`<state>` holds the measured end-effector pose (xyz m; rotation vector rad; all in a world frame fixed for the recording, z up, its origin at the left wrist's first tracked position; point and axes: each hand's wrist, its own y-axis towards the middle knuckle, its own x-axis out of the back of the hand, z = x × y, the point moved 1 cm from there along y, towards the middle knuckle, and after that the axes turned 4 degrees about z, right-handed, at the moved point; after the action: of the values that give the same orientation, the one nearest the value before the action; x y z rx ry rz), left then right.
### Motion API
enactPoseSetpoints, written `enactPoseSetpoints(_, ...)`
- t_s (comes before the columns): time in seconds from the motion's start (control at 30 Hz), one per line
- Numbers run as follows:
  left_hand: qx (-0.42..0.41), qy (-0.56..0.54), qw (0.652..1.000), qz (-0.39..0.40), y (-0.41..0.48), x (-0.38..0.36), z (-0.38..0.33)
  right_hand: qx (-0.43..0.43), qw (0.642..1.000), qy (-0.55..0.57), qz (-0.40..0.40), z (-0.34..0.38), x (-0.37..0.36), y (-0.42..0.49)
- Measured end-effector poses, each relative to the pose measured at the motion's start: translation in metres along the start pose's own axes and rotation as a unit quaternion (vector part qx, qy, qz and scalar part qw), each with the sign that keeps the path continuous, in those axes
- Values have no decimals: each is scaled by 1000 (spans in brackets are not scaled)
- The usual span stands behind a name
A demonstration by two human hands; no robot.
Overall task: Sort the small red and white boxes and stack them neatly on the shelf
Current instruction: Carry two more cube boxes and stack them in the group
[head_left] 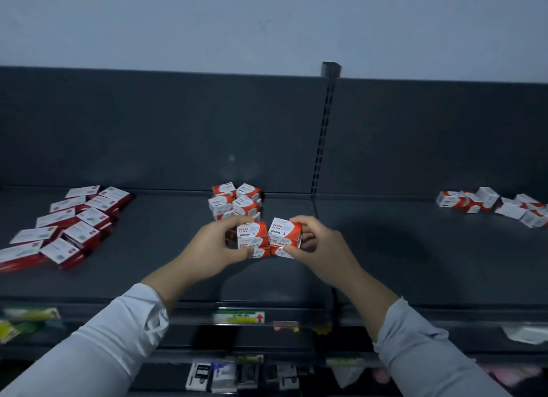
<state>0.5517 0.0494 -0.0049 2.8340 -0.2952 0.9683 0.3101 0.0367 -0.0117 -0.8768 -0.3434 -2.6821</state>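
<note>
Two side-by-side stacks of small red and white paper clip boxes stand on the dark shelf [385,263], each three boxes high. My left hand [221,246] grips the left stack [253,238], thumb at the bottom box and fingers over the top one. My right hand [318,243] grips the right stack [284,235] the same way. Directly behind them sits a stacked group of the same boxes [235,200] near the back panel. Several loose boxes [492,205] lie jumbled at the far right of the shelf.
Several flatter red and white boxes [65,224] lie in rows on the shelf's left part. A slotted upright [321,135] divides the back panel. Price labels [238,317] line the front edge, with packaged goods [213,377] on the lower shelf.
</note>
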Motion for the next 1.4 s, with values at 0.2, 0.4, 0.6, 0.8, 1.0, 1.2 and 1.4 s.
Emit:
enactPoseSetpoints(0.2,-6,-9,999,42,-11,32,40,-19,1000,-12,13,20,-47,10)
enactPoseSetpoints(0.4,5,8,997,75,-17,39,68,-50,997,-25,50,20,-74,15)
enactPoseSetpoints(0.6,7,60,994,86,-17,45,86,-78,994,-22,79,20,-89,18)
enactPoseSetpoints(0.8,15,86,995,57,4,48,93,-88,994,-32,52,18,-94,41)
enactPoseSetpoints(1.0,20,67,997,30,30,46,96,-103,995,-18,-7,14,-102,68)
enactPoseSetpoints(1.2,38,50,998,12,49,47,100,-115,993,-16,-28,13,-106,87)
enactPoseSetpoints(1.4,58,60,996,-7,61,46,101,-122,990,-23,-64,10,-112,97)
